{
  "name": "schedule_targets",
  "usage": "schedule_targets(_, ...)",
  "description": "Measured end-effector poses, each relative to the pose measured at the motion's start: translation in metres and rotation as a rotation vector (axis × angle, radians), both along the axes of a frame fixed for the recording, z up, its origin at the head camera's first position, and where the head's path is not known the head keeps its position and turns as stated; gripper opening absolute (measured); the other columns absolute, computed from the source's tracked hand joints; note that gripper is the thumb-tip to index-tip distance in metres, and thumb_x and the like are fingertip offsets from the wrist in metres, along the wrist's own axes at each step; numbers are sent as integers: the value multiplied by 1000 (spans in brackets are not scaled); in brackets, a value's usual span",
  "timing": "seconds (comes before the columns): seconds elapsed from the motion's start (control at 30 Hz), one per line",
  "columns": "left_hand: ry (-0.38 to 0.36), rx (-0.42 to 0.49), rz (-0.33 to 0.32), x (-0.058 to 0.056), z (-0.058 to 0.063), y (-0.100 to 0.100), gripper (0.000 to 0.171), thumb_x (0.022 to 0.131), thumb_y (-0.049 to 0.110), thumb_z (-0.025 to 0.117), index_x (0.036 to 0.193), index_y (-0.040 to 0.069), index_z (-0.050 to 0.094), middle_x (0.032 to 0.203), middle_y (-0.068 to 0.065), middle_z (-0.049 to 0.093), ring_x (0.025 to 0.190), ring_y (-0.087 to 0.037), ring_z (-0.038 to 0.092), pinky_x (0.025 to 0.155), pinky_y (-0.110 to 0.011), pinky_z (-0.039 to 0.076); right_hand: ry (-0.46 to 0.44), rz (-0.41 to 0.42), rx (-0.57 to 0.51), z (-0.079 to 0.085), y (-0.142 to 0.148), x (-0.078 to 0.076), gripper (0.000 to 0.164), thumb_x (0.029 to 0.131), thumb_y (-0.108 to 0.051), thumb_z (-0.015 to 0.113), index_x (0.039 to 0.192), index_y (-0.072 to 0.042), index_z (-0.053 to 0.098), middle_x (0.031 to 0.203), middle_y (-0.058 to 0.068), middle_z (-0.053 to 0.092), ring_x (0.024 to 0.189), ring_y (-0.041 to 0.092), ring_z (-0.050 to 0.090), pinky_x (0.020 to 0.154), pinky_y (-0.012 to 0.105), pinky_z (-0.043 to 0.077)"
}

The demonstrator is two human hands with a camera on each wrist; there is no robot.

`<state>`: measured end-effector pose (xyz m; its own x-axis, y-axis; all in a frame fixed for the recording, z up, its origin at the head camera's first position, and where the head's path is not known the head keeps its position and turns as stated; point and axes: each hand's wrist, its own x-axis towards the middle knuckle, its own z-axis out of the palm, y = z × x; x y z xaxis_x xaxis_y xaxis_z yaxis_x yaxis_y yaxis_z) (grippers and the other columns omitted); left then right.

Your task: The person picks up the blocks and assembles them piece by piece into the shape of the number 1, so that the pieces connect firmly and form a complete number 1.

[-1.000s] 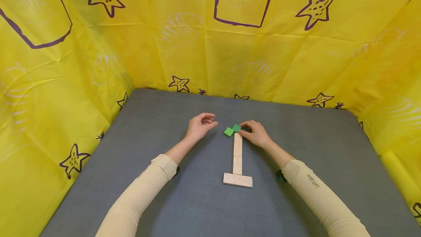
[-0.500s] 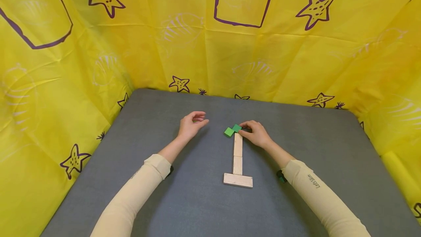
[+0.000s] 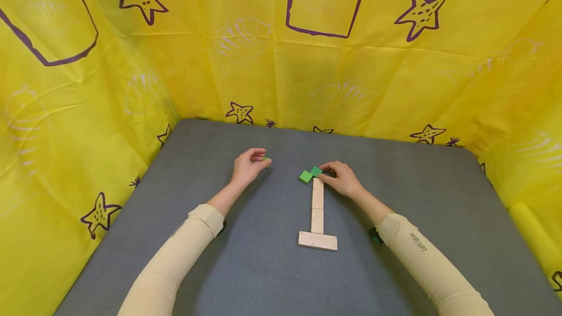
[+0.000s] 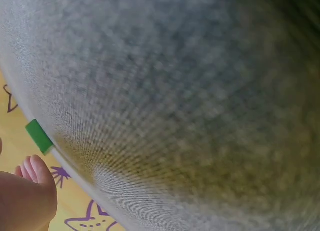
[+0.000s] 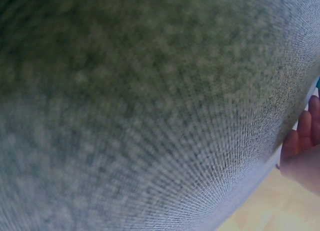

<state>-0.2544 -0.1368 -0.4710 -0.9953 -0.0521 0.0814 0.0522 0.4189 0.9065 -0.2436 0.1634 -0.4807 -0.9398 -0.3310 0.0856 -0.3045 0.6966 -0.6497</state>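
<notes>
In the head view, my right hand [image 3: 343, 178] pinches a dark green square block [image 3: 316, 171] by its right side, between thumb and finger. A light green square block [image 3: 306, 176] touches it corner to corner on the left. My left hand [image 3: 249, 166] is farther left, thumb and fingers curled, with slivers of a green block [image 3: 266, 159] showing between them; most of that block is hidden. The left wrist view catches a green block [image 4: 39, 137] close to the fingertips. Below the dark green block, two pale wooden planks [image 3: 317, 206] form a column above a crosswise plank [image 3: 317, 240].
A dark grey table [image 3: 246, 267] carries all of this. Yellow cloth [image 3: 246, 72] with starfish and fish drawings rises behind it and along both sides. Sleeve fabric fills most of each wrist view.
My left hand has moved left, away from the two green blocks, and green now shows between its thumb and fingers. My right hand stays at the dark green block.
</notes>
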Motion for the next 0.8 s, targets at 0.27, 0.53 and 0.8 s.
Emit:
schedule_targets(0.27, 1, -75, 8, -3, -1, -3, 43, 82, 17, 79, 119, -2, 66, 112, -17, 68, 100, -28, 65, 87, -36, 52, 5, 4, -7, 0, 1, 1, 31, 92, -21, 67, 117, -3, 67, 116, 18, 62, 103, 32, 53, 91, 48, 40)
schedule_targets(0.53, -36, -163, 13, -5, -5, -4, 45, 82, 19, 79, 120, 0, 65, 112, -14, 67, 99, -26, 63, 87, -37, 50, -4, -2, -5, 0, 0, 0, 32, 92, -22, 68, 118, -3, 67, 118, 18, 62, 105, 33, 53, 92, 49, 41)
schedule_targets(0.8, -77, -235, 4, -5, -4, -3, 49, 82, 23, 80, 123, 0, 64, 113, -14, 65, 100, -26, 60, 87, -37, 49, -11, -3, -7, 1, 1, 0, 32, 92, -22, 67, 118, -3, 67, 118, 18, 62, 105, 33, 52, 92, 49, 41)
